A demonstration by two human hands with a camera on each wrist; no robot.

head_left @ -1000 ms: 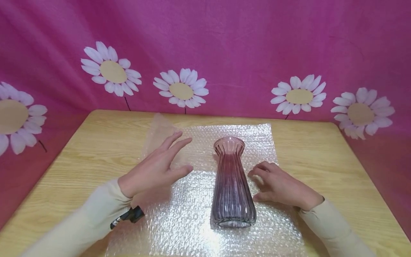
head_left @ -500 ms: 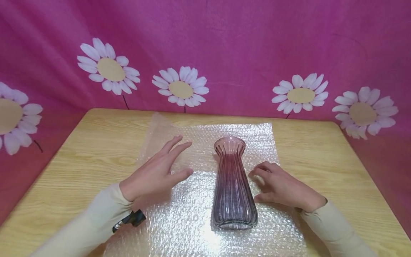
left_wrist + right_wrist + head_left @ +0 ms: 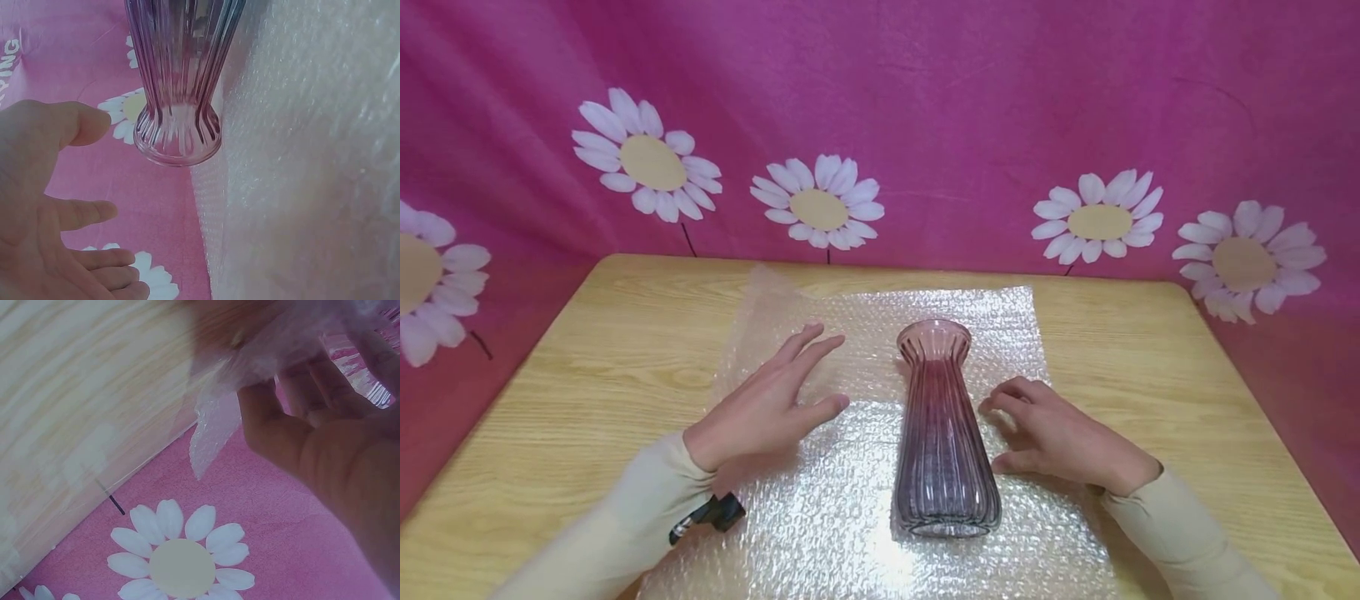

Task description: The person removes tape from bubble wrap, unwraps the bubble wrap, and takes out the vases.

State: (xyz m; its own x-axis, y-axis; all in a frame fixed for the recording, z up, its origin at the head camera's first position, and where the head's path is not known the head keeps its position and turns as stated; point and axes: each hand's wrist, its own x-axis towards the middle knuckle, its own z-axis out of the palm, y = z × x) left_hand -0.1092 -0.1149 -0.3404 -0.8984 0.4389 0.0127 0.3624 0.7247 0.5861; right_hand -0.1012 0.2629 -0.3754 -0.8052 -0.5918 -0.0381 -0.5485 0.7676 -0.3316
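Note:
A ribbed glass vase [image 3: 946, 442], pink at the mouth and grey-purple at the base, lies on its side on a sheet of bubble wrap [image 3: 842, 500]. Its flared mouth points to the far side of the table. My left hand [image 3: 760, 408] hovers left of the vase, fingers spread and holding nothing. The left wrist view shows that hand [image 3: 56, 212] apart from the vase [image 3: 181, 81]. To the vase's right, my right hand [image 3: 1060, 433] rests with loosely bent fingers at the wrap. In the right wrist view its fingertips are partly hidden by blurred bubble wrap [image 3: 215, 425].
The wooden table [image 3: 1165, 392] extends to both sides of the wrap. A pink curtain [image 3: 955, 100] printed with white daisies hangs behind and beside it. One far-left corner of the wrap [image 3: 767, 287] sticks up. A black strap device [image 3: 718, 512] sits on the left wrist.
My left hand has shifted very slightly toward me, still spread. The vase, wrap and right hand stay put; the head view has tilted a little.

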